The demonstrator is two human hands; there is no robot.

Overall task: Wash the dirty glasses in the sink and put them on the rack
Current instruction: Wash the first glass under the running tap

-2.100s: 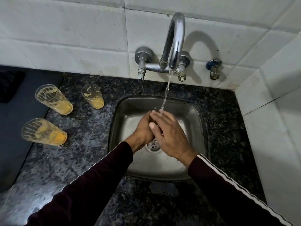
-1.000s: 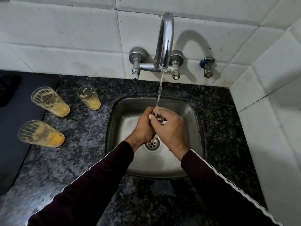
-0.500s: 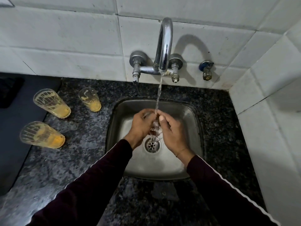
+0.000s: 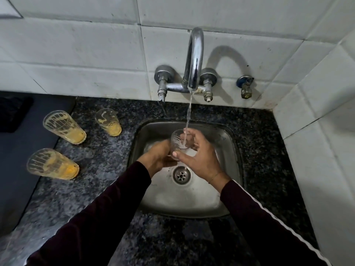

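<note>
Task status: one glass (image 4: 179,140) is under rinse; three dirty glasses remain on the worktop (image 4: 99,169), and no rack is in view. None of the four can be judged finished from this frame.

The rinsed glass is held over the sink (image 4: 232,150), mouth up and tilted toward 10 o'clock, directly beneath the tap (image 4: 195,60). The water stream (image 4: 189,114) enters its mouth.

Remaining items, all streaked with orange residue: a glass at 10 o'clock of the sink (image 4: 108,121), a second glass further left (image 4: 64,126), and a third at 9 o'clock (image 4: 52,164) (each stands well apart from the sink rim).

Hand pose:
- Left hand (image 4: 158,156): fingers wrapped around the lower body of the held glass, wrist reaching in from 7 o'clock.
- Right hand (image 4: 199,154): fingers curled over the far side of the glass, thumb pressed near its base, forearm entering from 5 o'clock.
</note>
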